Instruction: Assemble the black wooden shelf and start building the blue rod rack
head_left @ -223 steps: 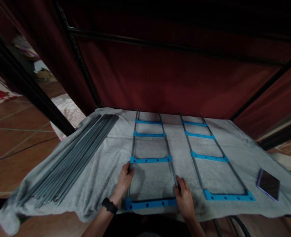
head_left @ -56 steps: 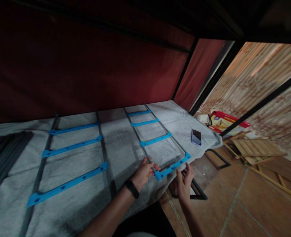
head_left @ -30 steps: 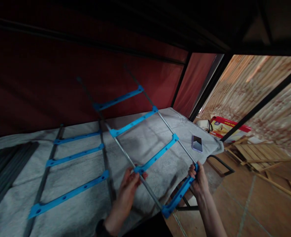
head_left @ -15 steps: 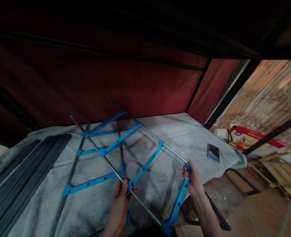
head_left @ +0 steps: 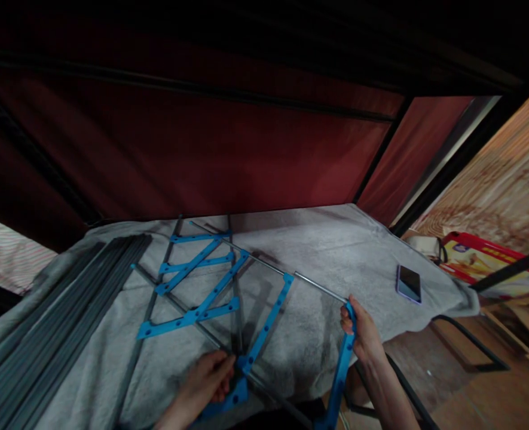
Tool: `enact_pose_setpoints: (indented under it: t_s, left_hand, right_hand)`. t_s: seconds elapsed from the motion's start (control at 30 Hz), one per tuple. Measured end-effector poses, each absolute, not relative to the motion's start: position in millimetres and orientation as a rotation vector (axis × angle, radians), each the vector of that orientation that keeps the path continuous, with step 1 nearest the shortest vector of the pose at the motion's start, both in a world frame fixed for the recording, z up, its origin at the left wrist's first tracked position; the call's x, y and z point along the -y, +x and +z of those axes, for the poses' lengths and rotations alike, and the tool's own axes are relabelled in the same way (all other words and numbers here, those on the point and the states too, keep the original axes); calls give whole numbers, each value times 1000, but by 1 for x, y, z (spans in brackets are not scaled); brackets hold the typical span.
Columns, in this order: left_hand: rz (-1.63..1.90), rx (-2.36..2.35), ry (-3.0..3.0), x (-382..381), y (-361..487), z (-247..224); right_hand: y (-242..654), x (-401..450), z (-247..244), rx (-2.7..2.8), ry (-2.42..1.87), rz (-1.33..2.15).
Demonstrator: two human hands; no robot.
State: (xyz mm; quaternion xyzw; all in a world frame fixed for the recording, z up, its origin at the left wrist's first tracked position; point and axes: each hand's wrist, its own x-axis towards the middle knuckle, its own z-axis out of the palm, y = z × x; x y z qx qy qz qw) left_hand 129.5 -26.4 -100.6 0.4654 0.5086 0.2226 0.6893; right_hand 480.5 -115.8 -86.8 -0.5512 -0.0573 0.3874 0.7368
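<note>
My right hand (head_left: 361,327) grips the upper end of a blue slotted bracket (head_left: 341,373), from which a short length of grey metal tube (head_left: 320,286) sticks out to the upper left. That tube's free end stands just apart from the blue bracket (head_left: 266,325) to its left. My left hand (head_left: 208,382) is closed, its curled fingers against the near metal tube (head_left: 268,391) by a blue joint; what is inside them is hidden. This frame of tubes and blue brackets overlaps a second similar frame (head_left: 165,327) lying on the grey cloth.
A bundle of dark grey tubes (head_left: 76,316) lies on the left of the cloth-covered table (head_left: 331,239). A phone (head_left: 409,283) rests at the right. Beyond the edge are a red and yellow box (head_left: 488,254), wooden slats and a black metal frame. Red panels stand behind.
The tube in my right hand has come away from the rest of the frame, which has dropped lower toward the cloth. My left hand has moved slightly down and left.
</note>
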Motion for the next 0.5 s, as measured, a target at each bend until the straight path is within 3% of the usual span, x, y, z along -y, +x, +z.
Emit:
enact_pose_setpoints:
  t_s: [0.07,0.23,0.5]
  left_hand:
    - [469,-1100,1403,-1,132,-79]
    - [810,-844,1885,-77,194,-36]
    - [488,-614,1997,-130,304,-68]
  right_hand:
    - [479,119,-85,140,-1215,844]
    - [468,124,-82,145,-1263,825]
    - [452,134,-74,141,-1308,824]
